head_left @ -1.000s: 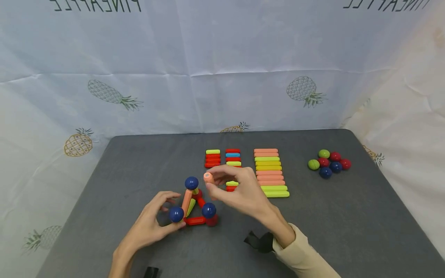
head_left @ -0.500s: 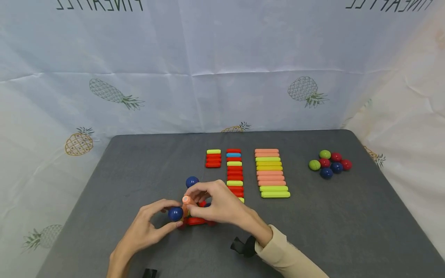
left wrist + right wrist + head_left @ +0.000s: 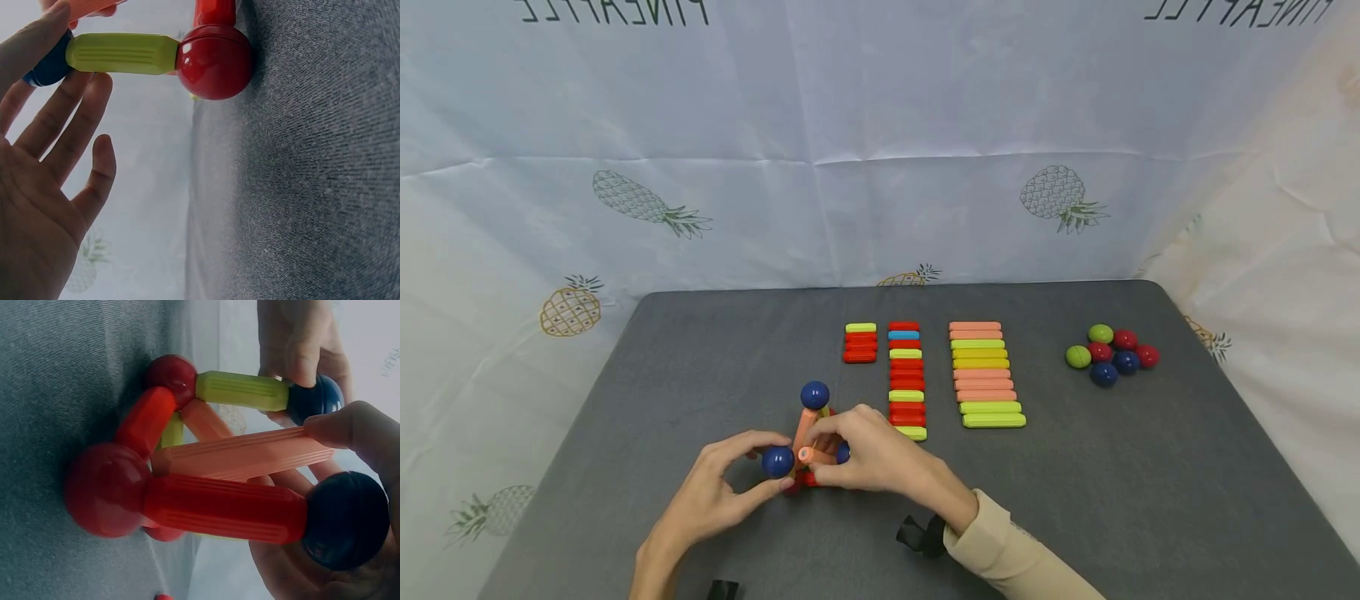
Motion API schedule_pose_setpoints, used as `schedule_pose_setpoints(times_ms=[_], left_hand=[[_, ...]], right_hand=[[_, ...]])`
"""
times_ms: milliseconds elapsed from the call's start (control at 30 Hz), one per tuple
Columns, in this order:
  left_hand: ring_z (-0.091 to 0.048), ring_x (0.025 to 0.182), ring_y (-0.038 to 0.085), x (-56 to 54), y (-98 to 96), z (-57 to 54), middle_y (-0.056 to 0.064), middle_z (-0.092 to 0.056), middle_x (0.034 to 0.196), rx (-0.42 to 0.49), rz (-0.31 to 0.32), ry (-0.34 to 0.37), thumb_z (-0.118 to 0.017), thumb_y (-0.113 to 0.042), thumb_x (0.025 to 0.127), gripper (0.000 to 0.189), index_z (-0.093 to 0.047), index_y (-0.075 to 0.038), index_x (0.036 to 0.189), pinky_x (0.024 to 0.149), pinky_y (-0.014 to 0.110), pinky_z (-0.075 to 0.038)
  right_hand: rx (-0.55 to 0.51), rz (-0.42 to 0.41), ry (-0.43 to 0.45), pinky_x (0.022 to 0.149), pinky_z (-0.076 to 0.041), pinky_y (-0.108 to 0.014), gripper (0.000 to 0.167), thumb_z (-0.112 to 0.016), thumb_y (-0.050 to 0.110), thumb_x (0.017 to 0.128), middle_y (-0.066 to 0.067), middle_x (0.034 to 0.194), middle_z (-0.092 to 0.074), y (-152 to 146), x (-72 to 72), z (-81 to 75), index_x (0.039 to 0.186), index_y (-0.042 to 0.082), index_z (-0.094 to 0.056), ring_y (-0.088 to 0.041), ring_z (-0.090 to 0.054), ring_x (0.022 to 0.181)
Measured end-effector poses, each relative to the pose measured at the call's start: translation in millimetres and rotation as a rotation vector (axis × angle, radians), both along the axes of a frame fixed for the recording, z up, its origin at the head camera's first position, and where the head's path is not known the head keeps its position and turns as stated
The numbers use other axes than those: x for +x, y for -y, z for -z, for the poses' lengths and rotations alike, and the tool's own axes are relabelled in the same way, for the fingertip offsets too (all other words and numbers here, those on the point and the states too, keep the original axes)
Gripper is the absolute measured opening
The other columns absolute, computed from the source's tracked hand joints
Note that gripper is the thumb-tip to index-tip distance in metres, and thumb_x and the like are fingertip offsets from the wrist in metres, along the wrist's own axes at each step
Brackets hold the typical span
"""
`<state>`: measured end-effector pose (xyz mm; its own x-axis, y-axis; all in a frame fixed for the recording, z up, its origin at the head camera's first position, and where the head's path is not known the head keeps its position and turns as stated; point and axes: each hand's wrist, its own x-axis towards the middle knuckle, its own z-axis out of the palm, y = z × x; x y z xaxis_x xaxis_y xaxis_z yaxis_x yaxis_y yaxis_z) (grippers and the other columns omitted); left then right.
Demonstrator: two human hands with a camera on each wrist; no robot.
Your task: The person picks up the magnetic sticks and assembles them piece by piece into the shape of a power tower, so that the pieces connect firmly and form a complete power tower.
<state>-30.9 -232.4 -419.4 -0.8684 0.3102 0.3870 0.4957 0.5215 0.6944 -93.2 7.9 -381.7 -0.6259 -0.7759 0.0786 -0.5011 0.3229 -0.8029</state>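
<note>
A frame of magnetic rods and balls stands on the grey table, with red balls below and blue balls above. My left hand pinches the left blue ball between thumb and fingers. Under that ball, a lime-green rod runs down to a red ball. My right hand pinches a salmon-coloured magnetic rod, held slanting inside the frame. Beside it in the right wrist view are a red rod and another blue ball. The right hand partly hides the frame in the head view.
Beyond the frame lie a short rod column, a longer red and green column and a wide salmon, yellow and green column. Several loose balls cluster at the right. A patterned cloth hangs behind the table.
My right hand has carried the salmon rod left and nearer, from beside the frame into it, and the rod has tipped over. My left hand stays at its blue ball.
</note>
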Motion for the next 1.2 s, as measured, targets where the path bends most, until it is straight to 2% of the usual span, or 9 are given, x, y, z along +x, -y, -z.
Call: schedule_pose_setpoints(times_ms=[67, 300, 500, 667, 800, 1000, 1100, 1200], left_hand=[[-0.069, 0.089, 0.001, 0.3, 0.1, 0.4, -0.003, -0.076, 0.103, 0.002, -0.001, 0.003, -0.089, -0.005, 0.075, 0.042, -0.073, -0.012, 0.113, 0.073, 0.031, -0.057], [-0.069, 0.087, 0.001, 0.8, 0.9, 1.7, -0.002, -0.076, 0.103, 0.001, -0.024, -0.002, -0.089, -0.005, 0.075, 0.042, -0.073, -0.014, 0.113, 0.073, 0.031, -0.057], [-0.069, 0.087, 0.003, 1.2, 1.3, 2.5, 0.003, -0.077, 0.103, -0.006, -0.033, -0.013, -0.089, -0.005, 0.075, 0.046, -0.072, -0.02, 0.115, 0.073, 0.031, -0.057], [-0.069, 0.088, 0.002, 2.0, 0.6, 2.2, 0.003, -0.077, 0.104, -0.004, -0.034, -0.009, -0.089, -0.005, 0.074, 0.045, -0.073, -0.019, 0.115, 0.072, 0.032, -0.057], [-0.068, 0.088, 0.001, 1.9, -0.1, 1.6, 0.003, -0.077, 0.103, 0.025, 0.0, -0.014, -0.089, -0.003, 0.074, 0.045, -0.073, -0.014, 0.115, 0.072, 0.03, -0.056], [-0.067, 0.086, 0.001, 2.0, -1.9, 2.2, -0.002, -0.076, 0.101, 0.064, 0.029, -0.019, -0.089, -0.001, 0.073, 0.047, -0.073, -0.015, 0.115, 0.073, 0.028, -0.055], [-0.067, 0.088, 0.0, 2.0, -3.2, 3.5, -0.001, -0.076, 0.103, 0.048, 0.023, -0.017, -0.09, -0.003, 0.072, 0.05, -0.072, -0.017, 0.117, 0.073, 0.026, -0.055], [-0.066, 0.093, 0.0, 2.0, -5.2, 5.4, 0.0, -0.075, 0.109, 0.0, 0.01, -0.001, -0.092, -0.007, 0.073, 0.056, -0.068, -0.019, 0.123, 0.074, 0.024, -0.053]], right_hand=[[0.019, -0.006, -0.002, 0.049, -0.033, -0.014, 0.015, -0.075, 0.01, 0.089, 0.002, 0.073, -0.064, 0, 0.7, 1.2, 0.104, 0.009, -0.075, -0.002, -0.049, 0.055], [0.071, 0.009, -0.045, 0.048, -0.027, -0.015, 0.018, -0.076, 0.011, 0.089, 0.001, 0.07, -0.059, 5, 4.4, 2.5, 0.107, 0.008, -0.076, 0.001, -0.039, 0.051], [0.12, 0.043, -0.095, 0.048, -0.03, -0.015, 0.021, -0.075, 0.011, 0.088, 0.003, 0.082, -0.068, 8, 8.3, 3.0, 0.109, 0.01, -0.078, 0.002, -0.041, 0.054], [0.138, 0.051, -0.13, 0.05, -0.034, -0.013, 0.021, -0.076, 0.013, 0.088, 0.002, 0.088, -0.072, 10, 9.8, 3.8, 0.109, 0.012, -0.078, 0.002, -0.046, 0.06], [0.164, 0.044, -0.138, 0.057, -0.041, -0.011, 0.023, -0.078, 0.013, 0.089, 0.002, 0.095, -0.075, 11, 10.4, 3.5, 0.111, 0.012, -0.077, 0.0, -0.051, 0.068], [0.19, 0.05, -0.151, 0.063, -0.044, -0.011, 0.024, -0.079, 0.014, 0.089, 0.002, 0.099, -0.076, 12, 9.8, 3.9, 0.113, 0.013, -0.077, -0.001, -0.054, 0.073], [0.182, 0.046, -0.174, 0.063, -0.043, -0.011, 0.025, -0.08, 0.018, 0.089, 0.002, 0.1, -0.075, 11, 10.4, 3.8, 0.114, 0.014, -0.077, -0.003, -0.055, 0.075], [0.175, 0.04, -0.212, 0.067, -0.042, -0.011, 0.031, -0.08, 0.027, 0.09, 0.002, 0.108, -0.076, 7, 11.7, 1.5, 0.118, 0.015, -0.076, -0.008, -0.059, 0.085]])
